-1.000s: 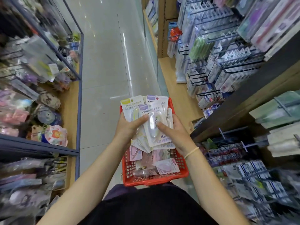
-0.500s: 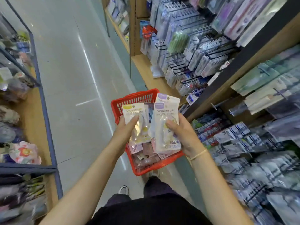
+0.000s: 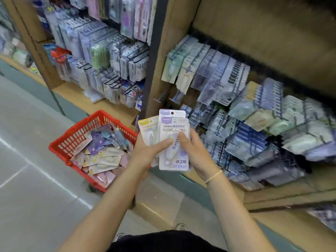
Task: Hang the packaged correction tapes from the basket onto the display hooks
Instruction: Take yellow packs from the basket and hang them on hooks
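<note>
A wooden display shelving unit (image 3: 254, 30) fills the top and right of the view, its dark hooks (image 3: 138, 57) crowded with hanging stationery packets (image 3: 214, 73) in blue, grey, green and white; most of them are too blurred to read. A dark upright post (image 3: 154, 57) splits the unit into a left bay and a right bay. Below the unit runs a pale tiled floor (image 3: 31, 197) with light streaks across it.

On the floor, near the foot of the left bay, sits a red basket (image 3: 60, 144) with latticed walls. It holds a loose heap of packaged correction tapes (image 3: 101, 157) — pastel purple, yellow and pink cards lying flat and overlapping.

In front of the post, just right of the basket, both hands hold a small fanned stack of packets upright. The front one is a white-and-lilac correction tape packet (image 3: 172, 140) with a round hanging hole at its top edge and "Campus" printed on it; a yellow-topped packet (image 3: 147, 128) peeks out behind it on the left. The left hand (image 3: 147, 153) grips the stack from the left side, thumb laid across the front card. The right hand (image 3: 192, 151) pinches the front card from the right, its thumb on the blister. A thin pale band (image 3: 213, 176) circles the right wrist. No packet in the hands touches a hook.
</note>
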`<control>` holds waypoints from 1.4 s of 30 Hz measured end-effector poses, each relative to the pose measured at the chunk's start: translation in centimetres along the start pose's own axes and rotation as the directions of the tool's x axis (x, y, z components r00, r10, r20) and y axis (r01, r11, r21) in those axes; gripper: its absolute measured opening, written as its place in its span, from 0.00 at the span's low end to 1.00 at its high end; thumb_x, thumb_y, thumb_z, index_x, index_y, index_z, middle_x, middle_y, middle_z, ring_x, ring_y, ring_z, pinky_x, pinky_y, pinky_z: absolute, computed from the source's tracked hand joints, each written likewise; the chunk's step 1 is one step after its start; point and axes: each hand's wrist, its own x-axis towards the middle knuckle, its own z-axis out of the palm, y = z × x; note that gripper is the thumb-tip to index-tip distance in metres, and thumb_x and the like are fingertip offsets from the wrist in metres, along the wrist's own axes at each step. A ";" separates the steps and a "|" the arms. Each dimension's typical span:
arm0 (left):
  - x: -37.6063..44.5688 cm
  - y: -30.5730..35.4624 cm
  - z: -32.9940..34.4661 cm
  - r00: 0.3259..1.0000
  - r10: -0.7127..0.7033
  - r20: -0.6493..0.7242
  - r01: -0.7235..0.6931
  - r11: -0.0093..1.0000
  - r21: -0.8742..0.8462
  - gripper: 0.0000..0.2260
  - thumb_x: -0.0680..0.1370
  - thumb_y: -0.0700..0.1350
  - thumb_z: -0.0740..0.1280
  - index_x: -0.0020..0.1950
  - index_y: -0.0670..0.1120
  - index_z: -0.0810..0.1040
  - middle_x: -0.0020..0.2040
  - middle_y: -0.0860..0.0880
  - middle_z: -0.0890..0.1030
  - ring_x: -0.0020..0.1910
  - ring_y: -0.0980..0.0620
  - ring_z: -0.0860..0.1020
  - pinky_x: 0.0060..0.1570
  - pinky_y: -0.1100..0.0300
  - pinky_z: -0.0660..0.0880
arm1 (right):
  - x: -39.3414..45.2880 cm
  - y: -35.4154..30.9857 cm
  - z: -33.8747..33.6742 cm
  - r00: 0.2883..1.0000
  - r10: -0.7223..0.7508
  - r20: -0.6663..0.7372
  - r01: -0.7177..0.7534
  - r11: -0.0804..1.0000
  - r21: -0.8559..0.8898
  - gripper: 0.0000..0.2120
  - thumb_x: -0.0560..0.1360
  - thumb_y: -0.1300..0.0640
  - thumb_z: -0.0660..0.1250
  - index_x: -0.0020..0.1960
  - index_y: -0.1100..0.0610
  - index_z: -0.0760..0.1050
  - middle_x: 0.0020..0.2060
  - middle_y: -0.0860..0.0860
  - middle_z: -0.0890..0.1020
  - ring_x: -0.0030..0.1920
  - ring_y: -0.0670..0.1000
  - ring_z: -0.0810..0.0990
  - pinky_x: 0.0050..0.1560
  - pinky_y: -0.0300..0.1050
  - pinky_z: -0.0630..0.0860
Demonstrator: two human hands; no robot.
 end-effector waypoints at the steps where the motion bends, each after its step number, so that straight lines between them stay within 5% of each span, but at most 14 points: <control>1: 0.2 0.0 1.4 0.999 0.027 0.025 -0.028 0.999 0.022 0.25 0.64 0.42 0.83 0.58 0.56 0.84 0.57 0.47 0.86 0.58 0.44 0.85 0.53 0.47 0.82 | -0.7 -0.2 -1.5 0.999 -0.014 -0.040 0.015 0.999 0.030 0.16 0.75 0.44 0.66 0.61 0.49 0.73 0.51 0.44 0.85 0.51 0.46 0.85 0.49 0.44 0.81; 4: 0.7 -0.7 6.5 0.997 0.054 0.057 -0.058 0.995 0.077 0.36 0.60 0.47 0.84 0.66 0.56 0.76 0.61 0.48 0.84 0.60 0.48 0.84 0.57 0.46 0.81 | -2.8 -1.0 -6.0 0.981 -0.059 -0.185 0.069 0.997 0.044 0.19 0.76 0.45 0.68 0.63 0.53 0.73 0.55 0.48 0.85 0.54 0.49 0.84 0.50 0.41 0.80; 7: 1.0 -2.1 13.3 0.989 0.013 0.146 -0.035 0.988 0.148 0.38 0.67 0.34 0.82 0.70 0.48 0.66 0.61 0.49 0.82 0.54 0.57 0.84 0.50 0.57 0.83 | -4.4 -1.7 -10.9 0.944 -0.110 -0.312 0.119 0.993 0.011 0.10 0.81 0.54 0.66 0.61 0.53 0.71 0.50 0.45 0.83 0.50 0.43 0.83 0.45 0.34 0.77; 9: 1.0 -3.1 17.9 0.980 0.010 0.200 -0.043 0.986 0.159 0.34 0.70 0.28 0.77 0.68 0.48 0.66 0.58 0.48 0.82 0.49 0.59 0.85 0.45 0.61 0.82 | -5.4 -1.9 -14.6 0.912 -0.130 -0.388 0.128 0.991 -0.032 0.06 0.82 0.53 0.65 0.58 0.51 0.71 0.50 0.46 0.82 0.51 0.45 0.82 0.50 0.41 0.79; 12: 1.3 -4.3 23.9 0.974 -0.013 0.226 -0.009 0.995 0.097 0.34 0.67 0.34 0.81 0.67 0.50 0.70 0.60 0.46 0.84 0.54 0.51 0.85 0.48 0.56 0.82 | -7.0 -2.1 -20.8 0.877 -0.125 -0.464 0.140 0.990 -0.002 0.10 0.84 0.47 0.60 0.61 0.51 0.73 0.53 0.47 0.82 0.55 0.48 0.82 0.58 0.50 0.77; 20: 2.9 -6.6 37.3 0.953 0.010 0.301 -0.044 0.993 0.108 0.44 0.58 0.49 0.82 0.72 0.46 0.70 0.60 0.46 0.84 0.56 0.46 0.85 0.49 0.51 0.81 | -11.0 -1.9 -36.0 0.882 -0.197 -0.429 0.290 0.943 0.162 0.18 0.80 0.65 0.67 0.67 0.52 0.74 0.59 0.51 0.84 0.59 0.54 0.83 0.59 0.56 0.80; 24: 3.1 -7.5 41.5 0.950 0.037 0.309 -0.087 0.985 0.151 0.34 0.66 0.43 0.78 0.70 0.50 0.71 0.59 0.50 0.85 0.54 0.51 0.85 0.47 0.55 0.81 | -11.3 -2.5 -40.7 0.893 -0.233 -0.384 0.298 0.947 0.118 0.21 0.79 0.61 0.70 0.69 0.51 0.70 0.59 0.50 0.84 0.59 0.53 0.83 0.56 0.53 0.82; 29: 4.1 -6.2 44.3 0.952 0.115 0.284 -0.145 0.986 0.085 0.28 0.68 0.43 0.75 0.66 0.54 0.73 0.56 0.52 0.86 0.55 0.48 0.85 0.48 0.51 0.82 | -11.3 -4.5 -45.6 0.702 -0.329 -0.632 0.472 0.879 0.066 0.24 0.77 0.61 0.71 0.69 0.53 0.68 0.53 0.49 0.86 0.51 0.50 0.85 0.43 0.42 0.79; 35: 4.1 -4.5 46.1 0.891 0.142 0.431 -0.205 0.973 0.104 0.32 0.64 0.54 0.78 0.67 0.58 0.74 0.59 0.53 0.85 0.59 0.46 0.83 0.55 0.46 0.80 | -12.0 -7.0 -46.5 0.578 -0.465 -0.671 0.582 0.811 -0.061 0.21 0.80 0.60 0.68 0.69 0.45 0.66 0.49 0.52 0.87 0.46 0.55 0.86 0.38 0.46 0.82; 39: 4.1 -3.8 47.7 0.829 0.147 0.540 -0.249 0.961 0.120 0.30 0.66 0.50 0.77 0.67 0.59 0.73 0.57 0.59 0.85 0.56 0.55 0.84 0.46 0.60 0.81 | -12.9 -7.5 -47.3 0.436 -0.465 -0.771 0.621 0.775 -0.116 0.21 0.81 0.60 0.67 0.70 0.45 0.67 0.52 0.50 0.86 0.47 0.49 0.86 0.39 0.43 0.81; 42: 4.1 -3.7 49.2 0.796 0.149 0.586 -0.266 0.957 0.118 0.33 0.63 0.54 0.76 0.67 0.58 0.72 0.57 0.59 0.85 0.57 0.56 0.84 0.47 0.61 0.81 | -13.5 -8.1 -49.0 0.335 -0.488 -0.806 0.621 0.758 -0.201 0.24 0.81 0.59 0.67 0.74 0.48 0.65 0.57 0.53 0.84 0.51 0.48 0.85 0.46 0.45 0.82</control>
